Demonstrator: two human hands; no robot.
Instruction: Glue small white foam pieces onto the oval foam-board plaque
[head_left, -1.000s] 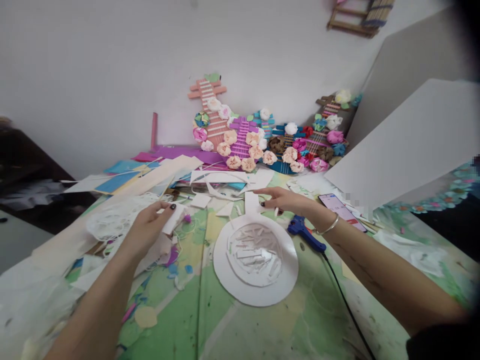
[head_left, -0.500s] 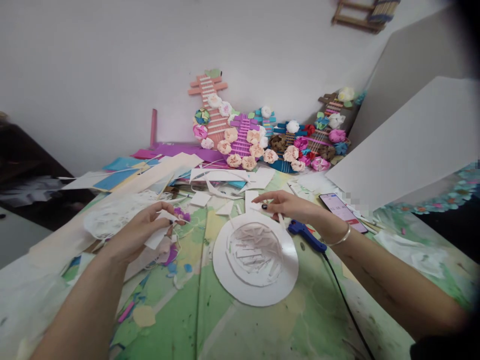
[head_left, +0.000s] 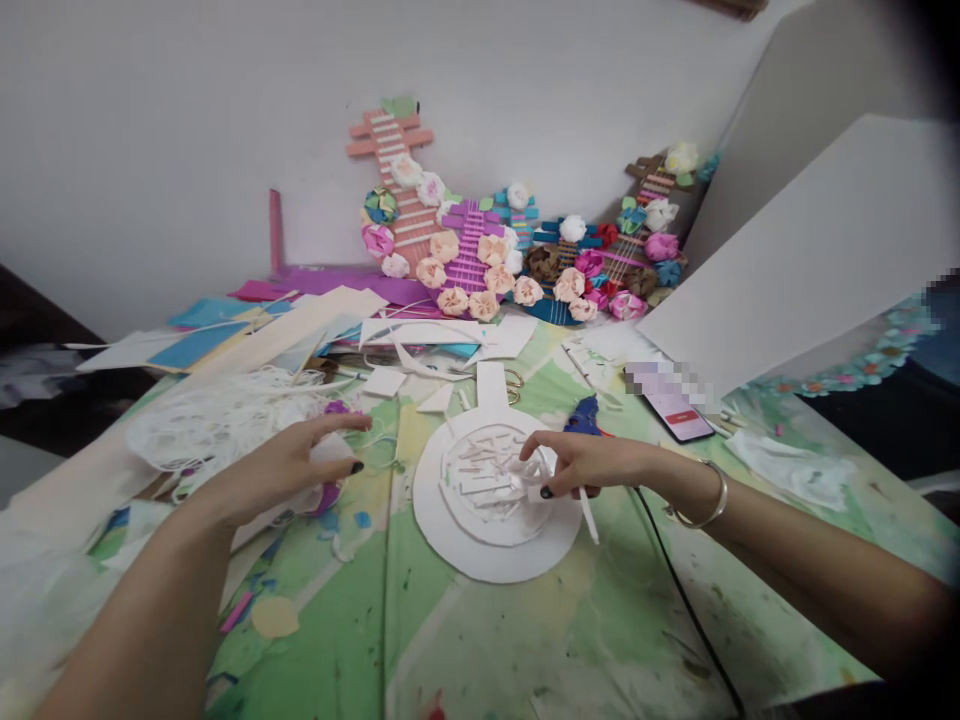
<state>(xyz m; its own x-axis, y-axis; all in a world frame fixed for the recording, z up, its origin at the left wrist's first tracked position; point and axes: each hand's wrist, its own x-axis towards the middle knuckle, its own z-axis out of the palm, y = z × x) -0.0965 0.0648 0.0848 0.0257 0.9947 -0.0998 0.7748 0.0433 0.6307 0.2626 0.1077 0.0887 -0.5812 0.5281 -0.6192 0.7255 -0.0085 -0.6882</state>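
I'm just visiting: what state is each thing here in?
Left hand: fingers and thumb parted.
Right hand: holding a white stick.
White disc: lying flat.
Phone: face up, screen lit.
Blue glue gun: lying down, partly hidden; on or off unclear.
Scissors: blades hidden, open or closed unclear.
Flowered crafts: propped upright near the wall.

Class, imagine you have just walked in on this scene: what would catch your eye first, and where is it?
Most striking are the bright paper flowers on little stringed shapes, leaning along the back wall. Next comes the round white cutout at the centre of the green table cover, heaped with white scraps, the right hand over its edge.
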